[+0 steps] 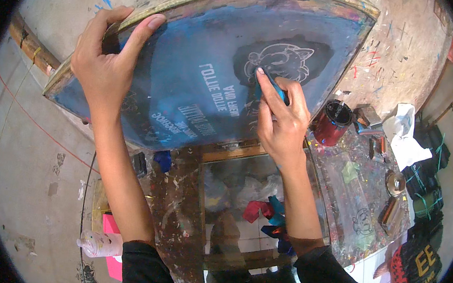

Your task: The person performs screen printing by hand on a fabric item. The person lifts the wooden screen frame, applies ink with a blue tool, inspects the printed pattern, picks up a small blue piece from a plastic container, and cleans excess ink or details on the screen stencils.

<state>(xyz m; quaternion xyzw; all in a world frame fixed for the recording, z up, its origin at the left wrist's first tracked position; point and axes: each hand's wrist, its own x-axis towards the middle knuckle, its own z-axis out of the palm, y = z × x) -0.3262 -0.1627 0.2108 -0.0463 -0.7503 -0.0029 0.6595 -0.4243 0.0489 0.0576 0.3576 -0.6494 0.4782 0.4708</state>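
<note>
I hold a large framed screen point(175, 47) with a blue coated mesh upright and tilted, bearing pale reversed lettering and a cartoon animal outline inside a dark patch point(301, 65). My left hand point(101, 73) grips the top rail at the left, thumb over the front. My right hand point(283, 125) is closed on a slim blue object point(282, 85), index fingertip at the lower left of the animal outline. Whether that object's tip touches the mesh is hidden by my fingers.
Below lies a glass-topped frame point(235, 169) with cloth scraps. Right: paint-spattered table point(321, 159), red can point(327, 129), white paper point(408, 134), tape roll point(395, 182), dark bundles point(430, 157), bare foot point(382, 268). Left: plastic bottle point(98, 244), pink sheet point(113, 265), cable, concrete wall point(34, 153).
</note>
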